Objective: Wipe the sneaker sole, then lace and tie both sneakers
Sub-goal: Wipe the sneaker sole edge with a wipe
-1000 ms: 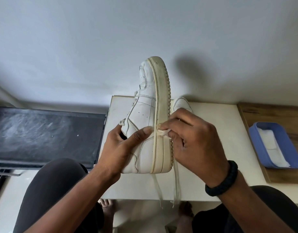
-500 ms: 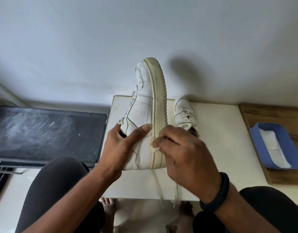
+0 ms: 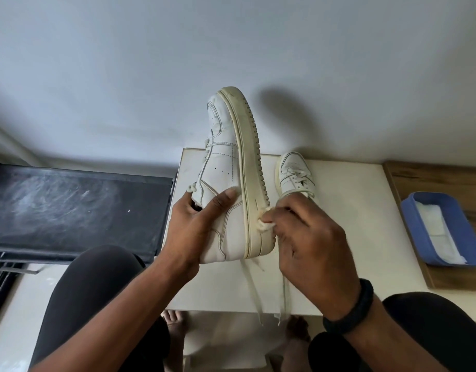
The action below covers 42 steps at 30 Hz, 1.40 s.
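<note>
Rightward, blue tray (image 3: 430,196) with white wipes (image 3: 434,226) inside.

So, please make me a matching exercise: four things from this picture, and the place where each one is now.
Things:
1. raised sneaker
2. second sneaker
3. wipe
4. blue tray

Places:
a. on the wooden board
b. gripped by the left hand
c. pinched by the right hand
d. standing on the white table

Pairs: 1-b, 2-d, 3-c, 4-a
</note>
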Each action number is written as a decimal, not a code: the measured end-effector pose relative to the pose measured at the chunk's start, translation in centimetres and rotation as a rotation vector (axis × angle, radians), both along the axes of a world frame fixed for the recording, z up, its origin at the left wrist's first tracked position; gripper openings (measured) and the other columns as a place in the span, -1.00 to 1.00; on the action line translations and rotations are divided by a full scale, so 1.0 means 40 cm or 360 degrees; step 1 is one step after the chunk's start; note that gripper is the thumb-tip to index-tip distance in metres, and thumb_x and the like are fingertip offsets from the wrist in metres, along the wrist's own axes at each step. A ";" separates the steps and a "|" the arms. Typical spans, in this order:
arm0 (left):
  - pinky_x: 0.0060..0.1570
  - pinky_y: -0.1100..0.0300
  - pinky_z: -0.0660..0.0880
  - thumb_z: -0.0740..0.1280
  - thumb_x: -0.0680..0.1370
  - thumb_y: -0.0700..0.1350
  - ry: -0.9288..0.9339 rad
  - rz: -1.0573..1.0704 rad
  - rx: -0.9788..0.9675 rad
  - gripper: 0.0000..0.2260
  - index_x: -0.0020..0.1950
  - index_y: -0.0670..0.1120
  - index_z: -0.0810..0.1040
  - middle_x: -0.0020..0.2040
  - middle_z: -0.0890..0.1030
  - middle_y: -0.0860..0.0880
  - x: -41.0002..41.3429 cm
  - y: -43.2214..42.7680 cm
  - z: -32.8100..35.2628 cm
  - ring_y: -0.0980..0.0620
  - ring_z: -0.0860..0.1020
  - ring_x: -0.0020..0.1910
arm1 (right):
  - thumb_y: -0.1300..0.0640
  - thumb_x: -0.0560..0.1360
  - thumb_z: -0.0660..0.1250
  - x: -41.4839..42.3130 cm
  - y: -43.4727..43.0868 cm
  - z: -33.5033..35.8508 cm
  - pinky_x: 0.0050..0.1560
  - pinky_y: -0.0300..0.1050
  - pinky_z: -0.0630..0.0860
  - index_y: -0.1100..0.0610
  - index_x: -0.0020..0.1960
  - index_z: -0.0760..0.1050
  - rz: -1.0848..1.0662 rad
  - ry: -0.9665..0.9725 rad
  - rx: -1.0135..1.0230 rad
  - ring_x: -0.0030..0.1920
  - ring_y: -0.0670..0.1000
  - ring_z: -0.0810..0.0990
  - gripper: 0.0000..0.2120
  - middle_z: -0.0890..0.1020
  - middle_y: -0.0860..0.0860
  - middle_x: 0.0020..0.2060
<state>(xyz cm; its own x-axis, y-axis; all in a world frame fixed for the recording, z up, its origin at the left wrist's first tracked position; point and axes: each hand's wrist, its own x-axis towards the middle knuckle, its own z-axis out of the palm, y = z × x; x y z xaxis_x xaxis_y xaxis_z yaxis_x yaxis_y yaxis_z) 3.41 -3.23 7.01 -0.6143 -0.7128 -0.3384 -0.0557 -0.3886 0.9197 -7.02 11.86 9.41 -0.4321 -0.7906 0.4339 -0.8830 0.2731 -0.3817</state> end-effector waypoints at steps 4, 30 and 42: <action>0.08 -0.20 0.67 0.52 0.51 -0.10 0.0017 -0.0008 0.0029 -0.82 0.08 -0.10 0.69 0.00 0.77 -0.14 0.004 0.002 0.000 -0.16 0.75 0.00 | 0.37 0.48 0.28 0.039 0.001 0.004 -0.17 0.05 0.59 0.22 -0.05 0.65 0.0192 0.0042 0.0110 -0.14 0.12 0.60 -0.81 0.60 0.07 -0.12; 0.15 -0.23 0.63 0.47 0.56 -0.06 0.0054 0.0045 0.0334 -0.71 0.25 -0.10 0.63 0.10 0.75 -0.14 0.002 0.000 0.003 -0.17 0.73 0.09 | 0.37 0.47 0.32 -0.012 0.007 0.014 -0.08 -0.05 0.61 0.18 -0.03 0.66 0.0149 -0.0088 -0.0021 -0.08 0.02 0.61 -0.80 0.59 0.02 -0.10; 0.07 -0.18 0.65 0.46 0.56 -0.01 0.0034 0.0052 0.0555 -0.65 0.31 -0.10 0.64 0.16 0.74 -0.16 0.005 -0.015 -0.013 -0.20 0.72 0.13 | 0.43 0.43 0.37 0.016 0.000 0.018 -0.11 -0.05 0.63 0.19 -0.03 0.65 0.0137 -0.0088 0.0017 -0.08 0.03 0.60 -0.78 0.58 0.03 -0.10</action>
<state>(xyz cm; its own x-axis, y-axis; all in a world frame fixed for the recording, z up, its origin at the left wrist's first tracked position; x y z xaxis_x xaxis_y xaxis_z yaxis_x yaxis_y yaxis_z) 3.60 -3.82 6.50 -0.6027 -0.5760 -0.5523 -0.0204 -0.6808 0.7322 -6.39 11.85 10.13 -0.3856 -0.8301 0.4027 -0.8809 0.2014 -0.4282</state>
